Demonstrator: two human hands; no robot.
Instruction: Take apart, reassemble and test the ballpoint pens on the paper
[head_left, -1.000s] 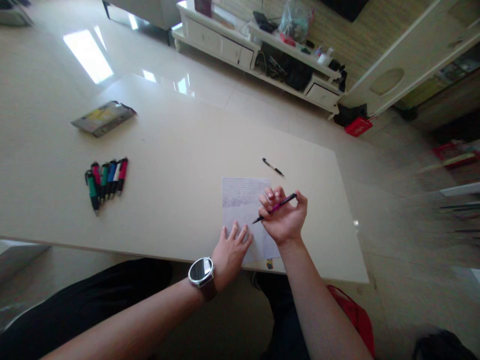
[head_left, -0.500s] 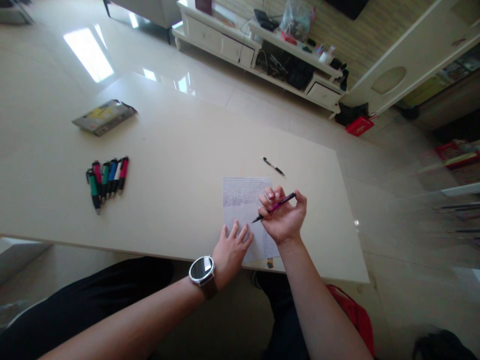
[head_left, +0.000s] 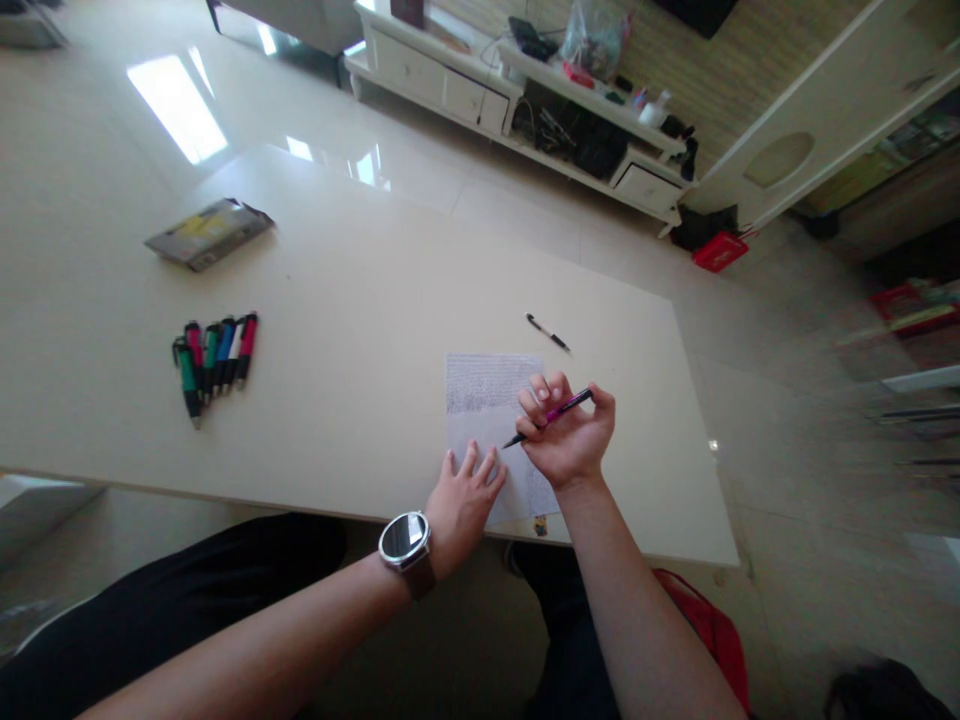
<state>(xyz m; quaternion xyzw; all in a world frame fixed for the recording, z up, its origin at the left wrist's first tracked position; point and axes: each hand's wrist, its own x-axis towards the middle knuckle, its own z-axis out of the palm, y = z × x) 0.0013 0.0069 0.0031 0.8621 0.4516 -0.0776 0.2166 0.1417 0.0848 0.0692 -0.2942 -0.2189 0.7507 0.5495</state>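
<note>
My left hand (head_left: 466, 500) lies flat with spread fingers on the lower left part of a sheet of paper (head_left: 472, 425). Dense writing or marks cover the sheet's upper band and right side; the words are too small to read. In my right hand (head_left: 571, 430) is a purple and black pen (head_left: 557, 410), gripped between the fingers, with the thumb at its top end. Its tip points down and left, close to the paper near my left fingertips; whether it touches, I cannot tell. Just beyond the sheet lies a slim black and white pen (head_left: 548, 333).
Several thick coloured pens (head_left: 217, 358) lie in a row on the white table (head_left: 360, 330), left of the paper. Behind them rests a grey and yellow packet (head_left: 211, 235). A white TV cabinet (head_left: 427, 80) stands across the floor. A red bag (head_left: 705, 630) is by my right leg.
Almost nothing differs. My right hand and the pen have shifted very slightly; my left hand stays put on the paper.
</note>
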